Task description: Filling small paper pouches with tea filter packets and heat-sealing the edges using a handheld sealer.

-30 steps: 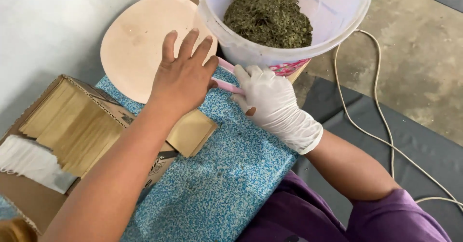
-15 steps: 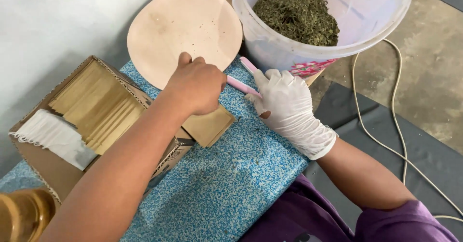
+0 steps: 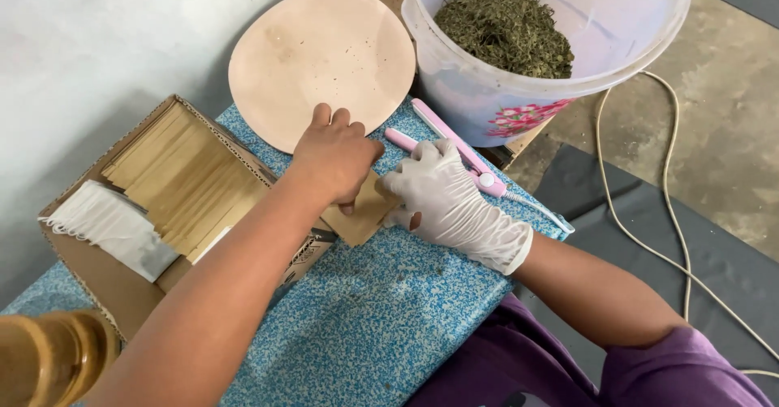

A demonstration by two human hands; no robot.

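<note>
From the head camera, your bare left hand (image 3: 337,159) and white-gloved right hand (image 3: 442,196) both close on a small brown paper pouch (image 3: 361,216) lying on the blue speckled desk (image 3: 381,318). The slim pink sealing tool (image 3: 454,147) lies untouched just beyond; the pouch looks flat, not yet sealed.

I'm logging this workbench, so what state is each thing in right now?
Left hand: bare, pressing on the brown paper pouch.
Right hand: gloved, fingers on the pouch's edge.
Pouch: flat on the blue table.
Pink sealer: lying on the table, cord attached.
Bucket: uncovered, partly filled with dried green herb.
Cardboard box: open, pouches stacked on edge.
</note>
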